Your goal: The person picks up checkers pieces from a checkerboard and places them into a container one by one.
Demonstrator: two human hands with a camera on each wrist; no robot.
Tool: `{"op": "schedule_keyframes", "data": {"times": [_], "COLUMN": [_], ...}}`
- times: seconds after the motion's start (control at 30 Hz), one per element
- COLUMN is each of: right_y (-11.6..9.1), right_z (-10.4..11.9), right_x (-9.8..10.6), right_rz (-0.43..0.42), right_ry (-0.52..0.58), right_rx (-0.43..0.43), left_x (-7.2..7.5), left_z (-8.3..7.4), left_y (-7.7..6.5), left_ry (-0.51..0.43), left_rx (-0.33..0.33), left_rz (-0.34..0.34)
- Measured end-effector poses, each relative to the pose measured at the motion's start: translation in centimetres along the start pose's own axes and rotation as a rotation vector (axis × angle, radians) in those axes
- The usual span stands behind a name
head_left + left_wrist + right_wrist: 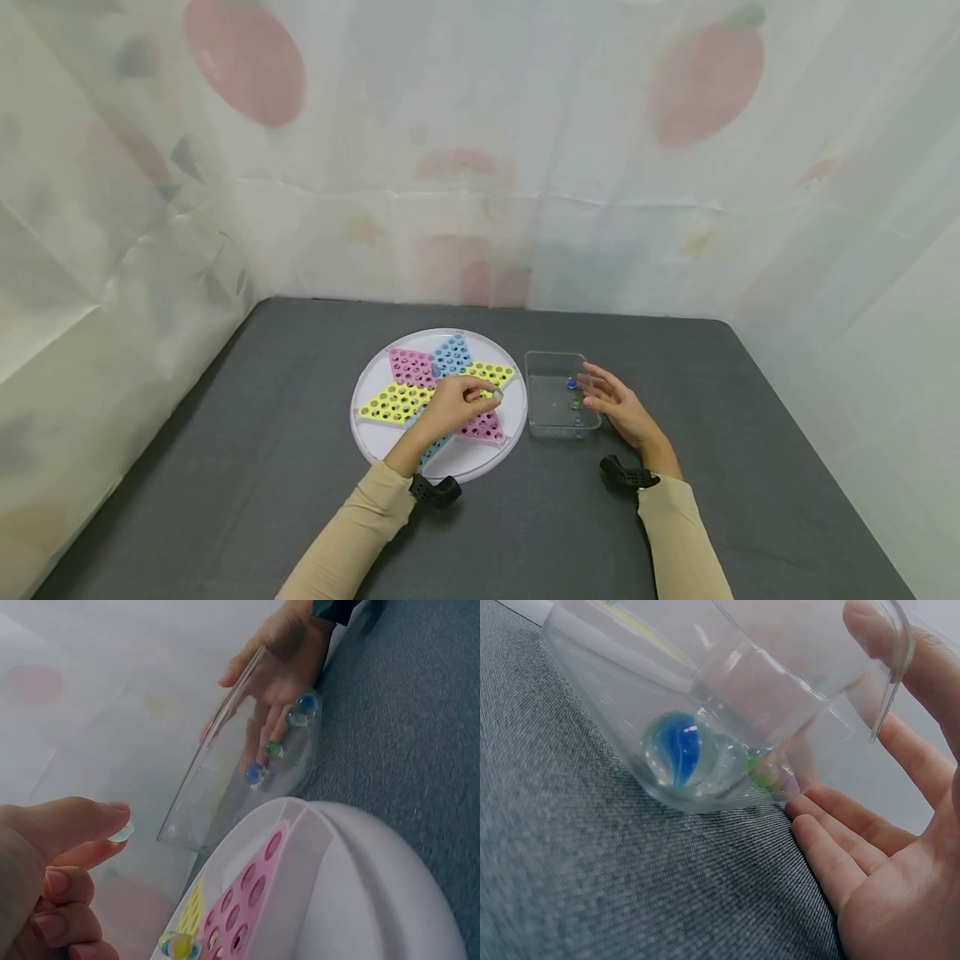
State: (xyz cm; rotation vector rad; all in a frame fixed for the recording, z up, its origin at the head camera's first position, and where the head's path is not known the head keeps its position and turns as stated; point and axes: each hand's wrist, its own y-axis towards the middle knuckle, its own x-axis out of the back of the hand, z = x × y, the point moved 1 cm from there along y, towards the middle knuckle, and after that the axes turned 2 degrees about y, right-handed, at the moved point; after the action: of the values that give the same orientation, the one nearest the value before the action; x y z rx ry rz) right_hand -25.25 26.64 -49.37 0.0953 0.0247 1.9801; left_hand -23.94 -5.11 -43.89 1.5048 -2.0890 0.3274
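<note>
In the head view my left hand (pixel 457 404) is over a round white game board (pixel 366 429) with a star of pink, yellow and blue holed fields. Between its thumb and forefinger it pinches a clear marble (pixel 122 832), its other fingers curled beneath. My right hand (pixel 622 407) is at the right side of a clear plastic box (pixel 551 429), its fingers nearly straight against the wall and thumb at the rim. Inside the box, along that side, lie several marbles, among them a blue one (pixel 676 750) and a green one (pixel 274 748).
One yellow-and-blue marble (pixel 180 946) sits on the board near its pink field. Board and box stand side by side on a dark grey cloth-covered table (pixel 750 467). A pale printed curtain (pixel 480 167) hangs behind and at both sides.
</note>
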Motion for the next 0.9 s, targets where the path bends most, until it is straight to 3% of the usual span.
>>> {"op": "schedule_keyframes", "data": {"times": [0.5, 0.73, 0.9], "right_y": [-0.1, 0.1, 0.1], "right_z": [-0.2, -0.3, -0.3], "right_x": [0.2, 0.2, 0.2], "right_rz": [-0.007, -0.008, -0.010], "right_ry": [-0.007, -0.003, -0.001], "right_rx": [-0.007, 0.004, 0.003], "left_x": [-1.2, -1.6, -1.9], "left_z": [-0.8, -1.0, -1.1], "left_y": [0.4, 0.5, 0.6], "left_ry": [-0.001, 0.015, -0.004], "left_rx": [-0.035, -0.090, -0.083], "left_rz": [0.022, 0.022, 0.040]}}
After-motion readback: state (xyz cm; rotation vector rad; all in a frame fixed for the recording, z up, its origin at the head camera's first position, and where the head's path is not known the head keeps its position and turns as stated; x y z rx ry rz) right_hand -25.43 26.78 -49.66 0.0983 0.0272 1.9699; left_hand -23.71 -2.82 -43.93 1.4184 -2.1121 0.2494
